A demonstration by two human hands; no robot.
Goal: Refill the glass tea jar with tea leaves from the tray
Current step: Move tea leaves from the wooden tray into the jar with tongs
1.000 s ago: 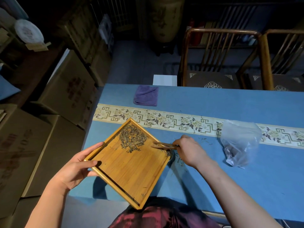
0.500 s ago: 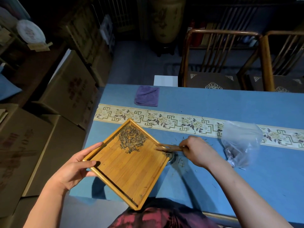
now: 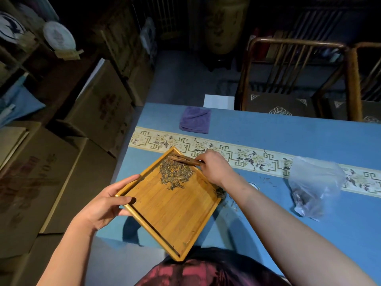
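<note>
My left hand [image 3: 104,204] grips the left corner of a square bamboo tray [image 3: 175,211], held tilted over the near edge of the blue table. A pile of dry tea leaves [image 3: 175,174] lies in the tray's far corner. My right hand [image 3: 216,168] holds a thin wooden scoop [image 3: 184,159] whose tip lies at the far side of the pile. The glass tea jar [image 3: 221,191] sits under the tray's right corner, mostly hidden by the tray and my right forearm; only its leaf-filled mouth and a bit of rim show.
A crumpled clear plastic bag [image 3: 313,186] with some tea lies to the right on the table. A folded purple cloth [image 3: 194,120] lies at the far edge. Loose leaves [image 3: 266,179] are scattered near the jar. Wooden chairs [image 3: 292,79] stand behind the table, cardboard boxes [image 3: 61,162] to the left.
My right hand has carried the scoop from the tray's right corner over the jar to the far side of the leaf pile. The tray stays tilted in my left hand.
</note>
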